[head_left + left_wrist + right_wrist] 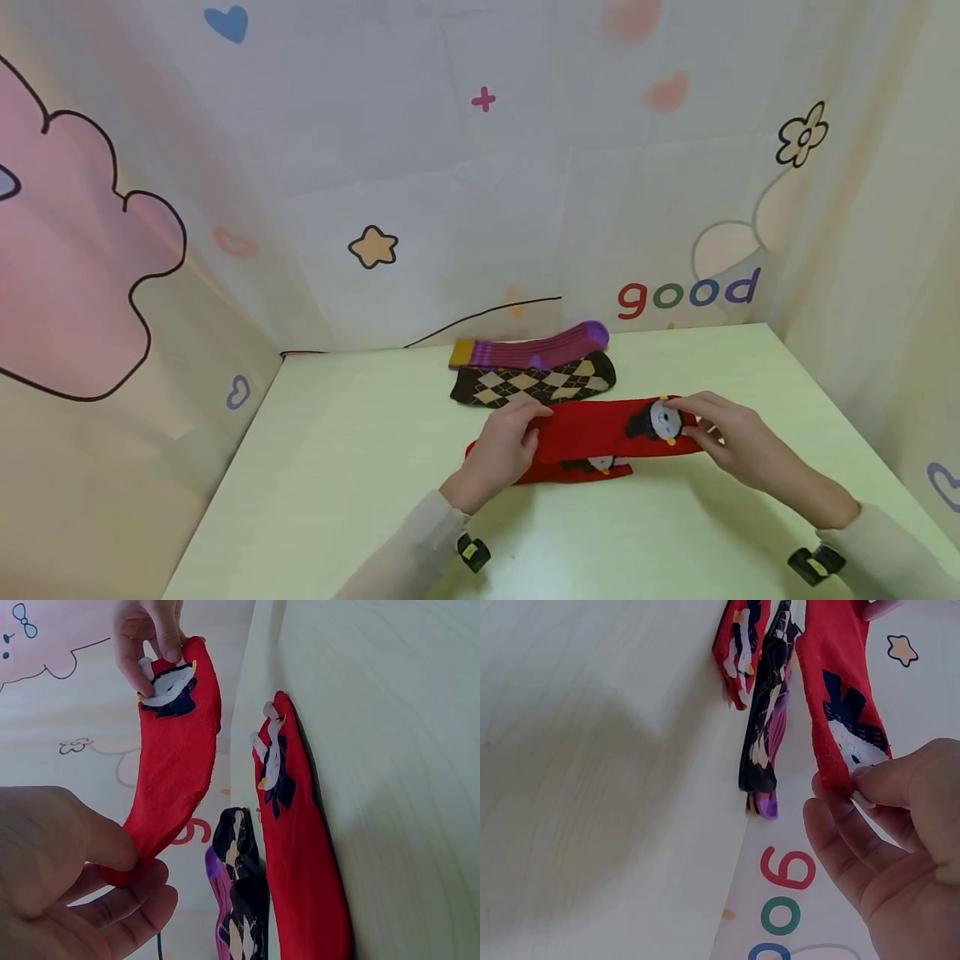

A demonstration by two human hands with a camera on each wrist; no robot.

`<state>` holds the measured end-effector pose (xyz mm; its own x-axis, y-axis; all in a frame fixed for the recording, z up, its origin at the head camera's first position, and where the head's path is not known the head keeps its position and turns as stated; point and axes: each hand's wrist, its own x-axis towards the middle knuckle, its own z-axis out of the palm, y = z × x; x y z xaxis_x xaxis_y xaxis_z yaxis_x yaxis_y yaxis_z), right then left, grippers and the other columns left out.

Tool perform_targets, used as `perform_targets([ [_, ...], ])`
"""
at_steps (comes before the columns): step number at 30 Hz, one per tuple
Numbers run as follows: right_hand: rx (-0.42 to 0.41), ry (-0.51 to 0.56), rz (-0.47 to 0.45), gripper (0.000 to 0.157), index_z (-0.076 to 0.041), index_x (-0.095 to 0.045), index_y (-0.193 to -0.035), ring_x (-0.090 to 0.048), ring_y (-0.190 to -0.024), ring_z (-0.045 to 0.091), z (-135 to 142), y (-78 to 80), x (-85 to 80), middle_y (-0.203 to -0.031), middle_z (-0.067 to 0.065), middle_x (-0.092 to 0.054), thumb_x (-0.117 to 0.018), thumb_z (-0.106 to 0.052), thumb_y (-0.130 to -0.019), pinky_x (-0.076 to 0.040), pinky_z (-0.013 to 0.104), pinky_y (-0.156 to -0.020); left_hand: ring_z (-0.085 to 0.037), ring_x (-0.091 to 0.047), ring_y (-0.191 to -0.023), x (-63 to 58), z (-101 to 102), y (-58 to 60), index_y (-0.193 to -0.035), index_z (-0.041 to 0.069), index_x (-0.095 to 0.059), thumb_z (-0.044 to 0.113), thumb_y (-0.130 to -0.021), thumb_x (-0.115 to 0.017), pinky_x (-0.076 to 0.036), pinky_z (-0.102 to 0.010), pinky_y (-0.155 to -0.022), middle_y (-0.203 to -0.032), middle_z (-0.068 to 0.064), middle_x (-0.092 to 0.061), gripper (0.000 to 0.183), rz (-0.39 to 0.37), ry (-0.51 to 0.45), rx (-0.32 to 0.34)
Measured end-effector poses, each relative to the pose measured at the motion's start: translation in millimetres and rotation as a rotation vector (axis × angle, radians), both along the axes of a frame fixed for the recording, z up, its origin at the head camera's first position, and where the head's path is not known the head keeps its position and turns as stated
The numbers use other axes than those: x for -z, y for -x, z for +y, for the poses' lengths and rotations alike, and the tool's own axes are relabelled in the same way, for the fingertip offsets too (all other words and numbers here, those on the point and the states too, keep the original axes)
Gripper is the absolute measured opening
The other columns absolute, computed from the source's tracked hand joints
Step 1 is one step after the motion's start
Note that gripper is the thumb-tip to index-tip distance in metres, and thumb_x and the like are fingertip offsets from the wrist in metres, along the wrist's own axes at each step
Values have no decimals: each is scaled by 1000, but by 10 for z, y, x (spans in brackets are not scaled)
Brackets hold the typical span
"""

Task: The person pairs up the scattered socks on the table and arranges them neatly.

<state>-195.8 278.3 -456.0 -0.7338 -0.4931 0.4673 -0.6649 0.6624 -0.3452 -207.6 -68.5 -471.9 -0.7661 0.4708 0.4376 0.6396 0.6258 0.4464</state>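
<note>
A red sock (585, 429) with a black and white cartoon figure is stretched between both hands, raised off the table. My left hand (501, 446) pinches its plain end between thumb and fingers, as the left wrist view shows. At the figured end, my right hand (738, 437) pinches the cuff (836, 780). Beneath it, a second red sock (300, 855) with the same figure lies on the table, partly hidden in the head view by the raised sock and the left hand.
Behind the red socks lie a black and tan argyle sock (536, 382) and a purple ribbed sock (525, 352) with a yellow end, side by side. The pale table (337, 442) meets a printed curtain (420, 167) at its back edge.
</note>
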Motion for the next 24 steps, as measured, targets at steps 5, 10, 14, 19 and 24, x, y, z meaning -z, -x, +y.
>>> perform_targets([
  [5, -7, 2, -31, 56, -4, -67, -127, -68, -88, 21, -75, 18, 19, -113, 12, -70, -80, 16, -76, -59, 22, -67, -19, -67, -111, 16, -71, 9, -117, 1, -72, -7, -92, -66, -52, -26, -99, -121, -8, -68, 27, 1, -4, -6],
  [10, -13, 6, -79, 56, -4, -66, -129, -68, -90, 22, -139, 33, 39, -115, 13, -69, -79, 15, -78, -58, 20, -68, -25, -64, -122, 23, -144, -3, -119, 0, -72, -7, -93, -66, -50, -33, -104, -131, -10, -66, 28, -26, -9, -28],
  [14, -25, 17, -103, 57, -4, -65, -131, -68, -91, 23, -199, 46, 50, -117, 13, -69, -79, 15, -79, -58, 20, -68, -29, -62, -127, 27, -196, -14, -121, 0, -72, -6, -94, -65, -49, -36, -105, -137, -10, -64, 29, -55, -10, -49],
  [19, -39, 24, -134, 57, -3, -65, -133, -68, -92, 23, -284, 63, 66, -119, 15, -68, -78, 15, -80, -58, 21, -69, -26, -61, -127, 50, -259, -15, -124, 3, -71, -3, -95, -65, -50, -35, -104, -137, -8, -65, 31, -92, 8, -83],
  [24, -42, 31, -181, 56, -4, -64, -135, -68, -93, 23, -366, 92, 91, -120, 15, -67, -77, 13, -83, -58, 21, -70, -25, -63, -122, 77, -328, -10, -125, 4, -71, -3, -94, -66, -51, -36, -103, -132, -11, -67, 32, -112, 16, -112],
])
